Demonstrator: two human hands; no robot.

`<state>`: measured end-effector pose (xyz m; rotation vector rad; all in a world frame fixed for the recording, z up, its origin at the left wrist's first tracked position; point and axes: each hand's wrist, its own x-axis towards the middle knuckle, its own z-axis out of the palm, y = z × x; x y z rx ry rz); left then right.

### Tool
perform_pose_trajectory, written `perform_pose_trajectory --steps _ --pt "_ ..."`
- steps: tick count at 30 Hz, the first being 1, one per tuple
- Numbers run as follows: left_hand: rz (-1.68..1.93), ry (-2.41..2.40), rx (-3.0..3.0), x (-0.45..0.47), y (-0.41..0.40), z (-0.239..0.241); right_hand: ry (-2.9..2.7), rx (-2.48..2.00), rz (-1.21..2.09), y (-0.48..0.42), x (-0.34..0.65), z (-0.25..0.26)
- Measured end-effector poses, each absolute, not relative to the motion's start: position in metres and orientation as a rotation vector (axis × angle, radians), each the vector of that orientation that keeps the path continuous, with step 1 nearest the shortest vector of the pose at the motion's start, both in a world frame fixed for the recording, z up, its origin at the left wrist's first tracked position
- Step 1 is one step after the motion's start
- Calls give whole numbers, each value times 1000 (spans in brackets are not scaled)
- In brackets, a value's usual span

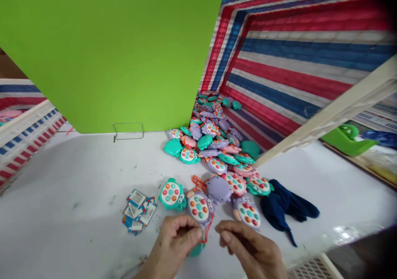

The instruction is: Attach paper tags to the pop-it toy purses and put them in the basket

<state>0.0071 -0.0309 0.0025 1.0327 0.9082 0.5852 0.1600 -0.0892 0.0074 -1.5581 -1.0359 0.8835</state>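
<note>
Low in the middle, my left hand [178, 239] is closed in a pinch at an orange-red cord loop [209, 230]. Just below its fingertips is a teal toy [197, 250], mostly hidden by the hand. My right hand [251, 246] is to the right of the cord, thumb and forefinger pinched together; whatever they hold is too small to make out. Beyond my hands lie a purple animal-shaped push-button toy [199, 208], a teal one [171, 193] and another purple one [247, 212]. Small printed cards [139, 210] lie in a loose stack left of them.
A heap of similar toys [214, 142] spills from a bin with striped lining [297, 63]. A large green panel [108, 55] stands at the back, a wire bracket [128, 131] at its foot. Dark blue cloth [285, 206] lies right; a white basket [316, 267] stands below the table edge.
</note>
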Motion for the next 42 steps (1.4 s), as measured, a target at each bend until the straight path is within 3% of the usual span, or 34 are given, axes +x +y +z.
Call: perform_pose_trajectory --steps 7,26,37,42 --pt "635 887 1146 11 -32 3 -383 -939 1424 -80 130 -28" --pt "616 936 1290 7 -33 7 -673 -1091 1279 -88 137 -36" --pt "555 853 1545 -2 -32 8 -272 -749 1890 -89 132 -30" --pt "561 846 1517 -10 -33 5 -239 -822 1873 -95 126 -39"
